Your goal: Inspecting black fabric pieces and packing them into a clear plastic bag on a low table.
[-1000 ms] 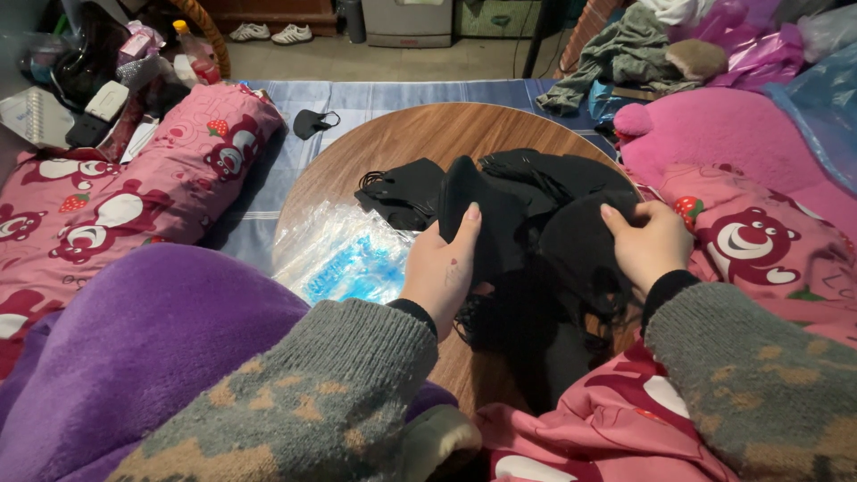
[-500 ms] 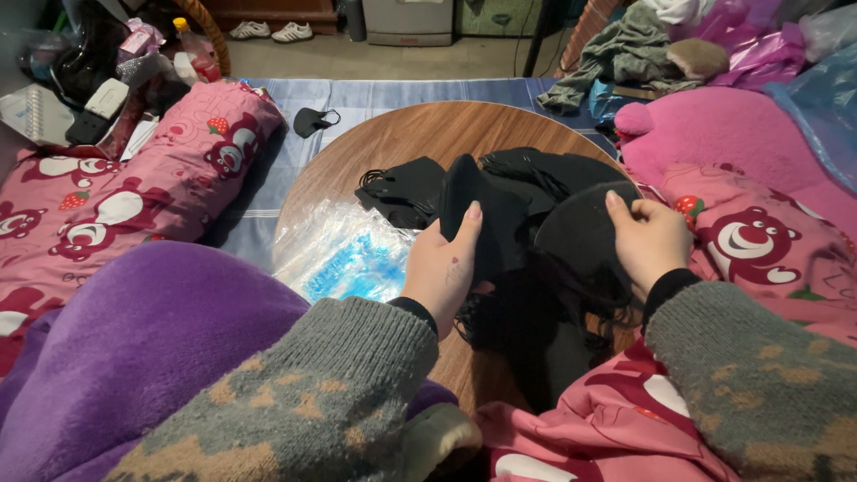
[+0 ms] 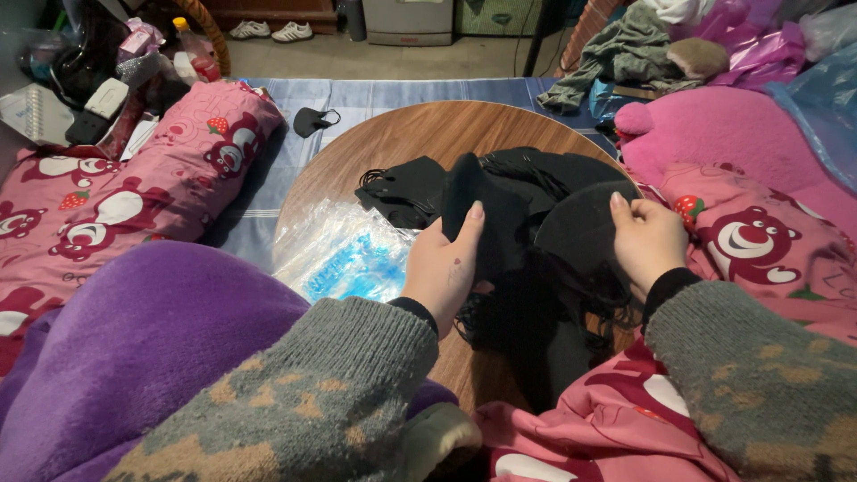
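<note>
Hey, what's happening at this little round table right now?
A person sits at a round wooden table sorting black face masks. The left hand holds one black mask upright, and the right hand grips another mask. A pile of black masks lies between them, and a clear plastic bag lies to the left.

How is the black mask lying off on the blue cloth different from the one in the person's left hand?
The lone mask lies flat on the striped blue cloth, untouched; the held mask stands upright over the round wooden table, gripped by the left hand. The lone one looks smaller, being farther away. Both are black.
</note>
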